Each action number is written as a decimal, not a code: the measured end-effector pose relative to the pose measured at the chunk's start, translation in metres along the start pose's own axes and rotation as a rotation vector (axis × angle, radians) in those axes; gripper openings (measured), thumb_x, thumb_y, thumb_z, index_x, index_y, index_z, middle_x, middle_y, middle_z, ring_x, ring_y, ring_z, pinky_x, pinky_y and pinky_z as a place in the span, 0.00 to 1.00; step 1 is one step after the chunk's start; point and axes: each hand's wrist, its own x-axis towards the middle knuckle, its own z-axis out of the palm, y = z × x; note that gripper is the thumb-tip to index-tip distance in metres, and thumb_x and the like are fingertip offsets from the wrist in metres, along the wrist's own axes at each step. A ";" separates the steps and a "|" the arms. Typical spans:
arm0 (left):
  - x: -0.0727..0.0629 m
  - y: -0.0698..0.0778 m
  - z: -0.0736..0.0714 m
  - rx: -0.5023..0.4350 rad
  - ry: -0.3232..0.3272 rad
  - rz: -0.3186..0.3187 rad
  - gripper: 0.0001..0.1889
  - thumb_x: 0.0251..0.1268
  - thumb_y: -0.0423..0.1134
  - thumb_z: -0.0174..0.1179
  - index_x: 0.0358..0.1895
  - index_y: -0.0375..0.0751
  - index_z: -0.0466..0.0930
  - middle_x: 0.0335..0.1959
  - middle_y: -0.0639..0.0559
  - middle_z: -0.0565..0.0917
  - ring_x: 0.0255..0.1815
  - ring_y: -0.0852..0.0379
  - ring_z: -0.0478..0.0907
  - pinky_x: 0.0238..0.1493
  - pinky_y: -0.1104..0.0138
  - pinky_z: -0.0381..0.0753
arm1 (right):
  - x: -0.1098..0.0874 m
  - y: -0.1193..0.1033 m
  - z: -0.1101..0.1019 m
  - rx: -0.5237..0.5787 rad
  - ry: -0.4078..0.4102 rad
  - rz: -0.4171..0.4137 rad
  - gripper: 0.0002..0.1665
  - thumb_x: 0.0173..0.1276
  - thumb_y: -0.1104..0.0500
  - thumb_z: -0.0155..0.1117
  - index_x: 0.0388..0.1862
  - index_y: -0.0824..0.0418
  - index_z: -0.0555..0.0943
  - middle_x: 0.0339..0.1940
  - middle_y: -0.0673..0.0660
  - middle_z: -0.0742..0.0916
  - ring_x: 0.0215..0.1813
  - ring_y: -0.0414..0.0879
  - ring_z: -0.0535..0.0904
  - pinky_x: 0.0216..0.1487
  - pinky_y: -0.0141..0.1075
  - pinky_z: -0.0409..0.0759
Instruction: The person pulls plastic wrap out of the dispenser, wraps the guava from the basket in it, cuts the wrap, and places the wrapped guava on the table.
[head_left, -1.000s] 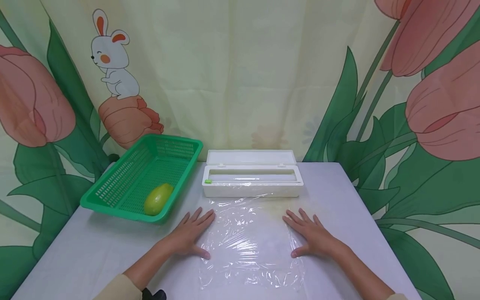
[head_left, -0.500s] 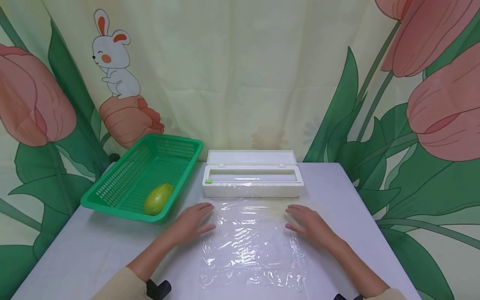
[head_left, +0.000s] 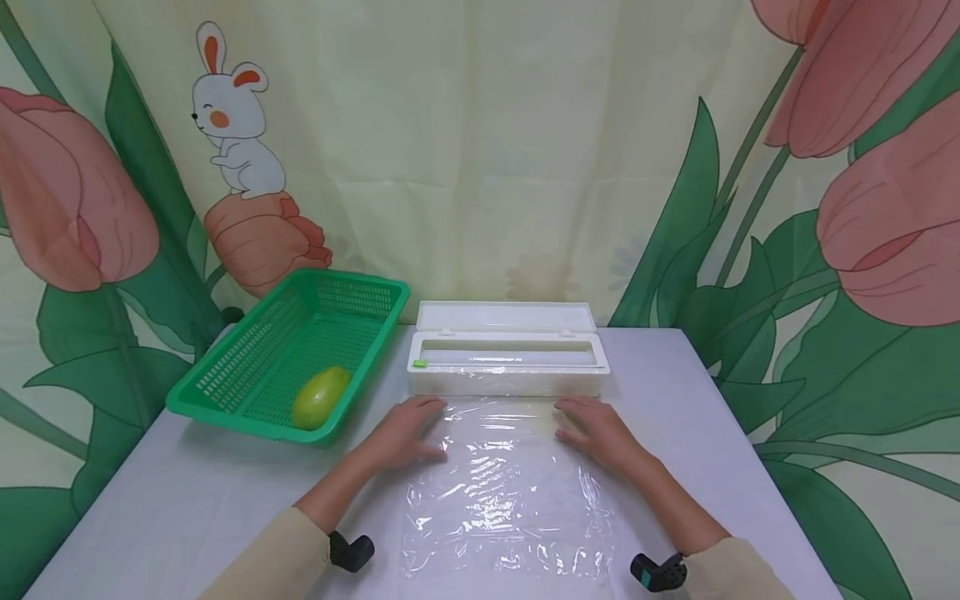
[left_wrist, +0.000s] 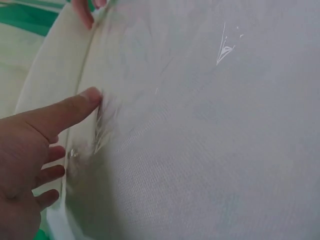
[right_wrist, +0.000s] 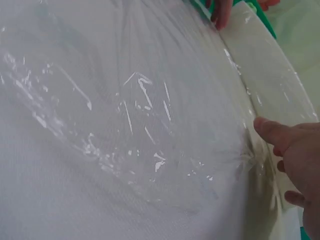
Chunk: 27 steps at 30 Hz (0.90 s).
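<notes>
A sheet of clear cling film (head_left: 510, 479) runs from a white cling film box (head_left: 510, 382) towards the front of the table. My left hand (head_left: 407, 433) is at the film's left edge, close to the box front. Opposite it, my right hand (head_left: 600, 433) is at the right edge. In the left wrist view, the thumb (left_wrist: 75, 109) stands apart from loosely bent fingers, beside wrinkled film. The right wrist view shows the right thumb (right_wrist: 272, 132) held likewise, with film puckered near its tip. No pinch shows in either hand. The box's lid (head_left: 506, 317) is raised, showing the roll inside.
A green plastic basket (head_left: 225, 408) stands on the left, with a yellow-green oval fruit (head_left: 321, 398) in it. A white cloth (head_left: 675, 392) covers the table. Behind hangs a curtain (head_left: 525, 167) printed with tulips and a rabbit. Black devices (head_left: 351, 552) sit at both wrists.
Both hands lay spread flat on the film's edges, then lifted. They have moved inwards and up towards the box, fingers now bent. The film, box and basket stay in place.
</notes>
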 end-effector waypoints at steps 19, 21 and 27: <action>-0.002 -0.015 0.000 0.011 0.041 0.004 0.41 0.51 0.56 0.70 0.65 0.33 0.71 0.67 0.39 0.71 0.68 0.40 0.69 0.68 0.48 0.69 | -0.003 0.015 -0.005 -0.051 -0.049 0.041 0.36 0.55 0.44 0.73 0.60 0.59 0.78 0.63 0.59 0.80 0.65 0.57 0.75 0.64 0.55 0.72; -0.003 -0.015 0.000 0.026 0.053 -0.011 0.39 0.54 0.55 0.69 0.64 0.33 0.72 0.66 0.38 0.72 0.67 0.39 0.70 0.67 0.47 0.70 | -0.004 0.016 -0.005 -0.050 -0.027 0.042 0.35 0.55 0.45 0.73 0.59 0.59 0.79 0.62 0.59 0.81 0.64 0.57 0.76 0.64 0.54 0.73; -0.004 -0.014 -0.001 0.066 0.034 -0.075 0.36 0.58 0.58 0.64 0.65 0.37 0.72 0.66 0.40 0.72 0.67 0.40 0.68 0.66 0.45 0.67 | -0.006 0.016 -0.008 -0.048 -0.002 0.060 0.31 0.60 0.48 0.71 0.59 0.61 0.79 0.61 0.61 0.81 0.64 0.60 0.75 0.64 0.57 0.72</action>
